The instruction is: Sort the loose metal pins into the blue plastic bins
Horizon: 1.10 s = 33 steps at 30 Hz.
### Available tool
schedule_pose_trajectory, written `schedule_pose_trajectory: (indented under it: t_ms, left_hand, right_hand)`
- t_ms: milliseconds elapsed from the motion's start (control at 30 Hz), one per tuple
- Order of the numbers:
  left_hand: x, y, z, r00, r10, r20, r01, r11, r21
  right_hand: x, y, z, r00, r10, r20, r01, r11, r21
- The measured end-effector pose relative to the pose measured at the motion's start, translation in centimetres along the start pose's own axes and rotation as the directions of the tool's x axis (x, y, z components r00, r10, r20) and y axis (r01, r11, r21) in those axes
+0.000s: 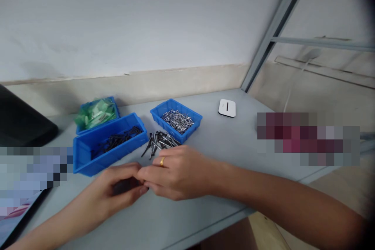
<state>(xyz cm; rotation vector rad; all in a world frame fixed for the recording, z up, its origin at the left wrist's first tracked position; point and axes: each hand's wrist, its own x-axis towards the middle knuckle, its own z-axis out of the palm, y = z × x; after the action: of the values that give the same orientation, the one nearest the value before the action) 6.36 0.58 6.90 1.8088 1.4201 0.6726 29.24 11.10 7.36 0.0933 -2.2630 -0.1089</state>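
Note:
My left hand (117,189) and my right hand (175,174) meet fingertip to fingertip over the grey table. Both are closed in a pinch, and whatever they hold between them is hidden by the fingers. A gold ring is on my right hand. Just behind the hands lies a loose pile of dark and silver metal pieces (159,142). Left of the pile, a long blue bin (99,160) holds dark slender pieces (120,140). Behind it to the right, a smaller blue bin (184,136) holds silver pins (178,121).
A third blue bin (117,107) with green plastic bags (99,113) stands at the back left, near a black object (23,121). A white rounded device (227,108) lies at the back right, before a metal frame post (263,56). Blurred patches cover both sides.

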Motion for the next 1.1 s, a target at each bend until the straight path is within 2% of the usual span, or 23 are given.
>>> schedule_pose_trajectory:
  t_ms: [200,300,400,500,633,733,900,1000,1100]
  left_hand:
    - [0.6,1.9,-0.3,0.999,0.047,0.023,-0.049,0.992,0.116]
    - [0.7,2.2,-0.3,0.998,0.064,0.006,-0.064,0.991,0.117]
    - [0.4,1.6,-0.2,0.997,0.071,-0.031,-0.067,0.993,0.096]
    - [0.2,0.8,-0.2,0.995,0.067,-0.078,-0.061,0.995,0.078]
    - [0.2,0.7,-0.6,0.997,0.065,-0.032,-0.062,0.994,0.09]
    - [0.2,1.2,-0.9,0.998,0.043,-0.039,-0.039,0.996,0.082]
    - [0.0,1.1,-0.8,0.999,0.014,-0.034,-0.011,0.996,0.083]
    - [0.0,1.0,-0.6,0.999,0.029,-0.042,-0.026,0.997,0.068]
    - [-0.1,1.3,-0.3,0.994,0.048,-0.097,-0.044,0.998,0.042]
  right_hand:
    - [-0.3,0.2,-0.1,0.984,-0.013,0.176,0.012,1.0,0.007]
    - [-0.2,0.3,-0.3,0.982,-0.014,0.188,0.014,1.0,0.003]
    - [-0.2,0.2,-0.5,0.981,-0.009,0.192,0.011,1.0,-0.012]
    - [-0.1,0.2,-0.5,0.994,0.004,0.107,-0.001,0.999,-0.033]
    - [-0.1,0.2,-0.5,0.999,0.022,0.044,-0.02,0.998,-0.055]
    - [-0.1,0.3,-0.5,0.997,0.026,0.075,-0.021,0.997,-0.068]
    - [-0.2,0.3,-0.6,0.976,0.041,0.216,-0.03,0.998,-0.052]
    - [-0.2,0.3,-0.7,0.975,0.043,0.217,-0.034,0.998,-0.044]
    - [-0.2,0.4,-0.7,0.975,0.038,0.219,-0.028,0.999,-0.045]
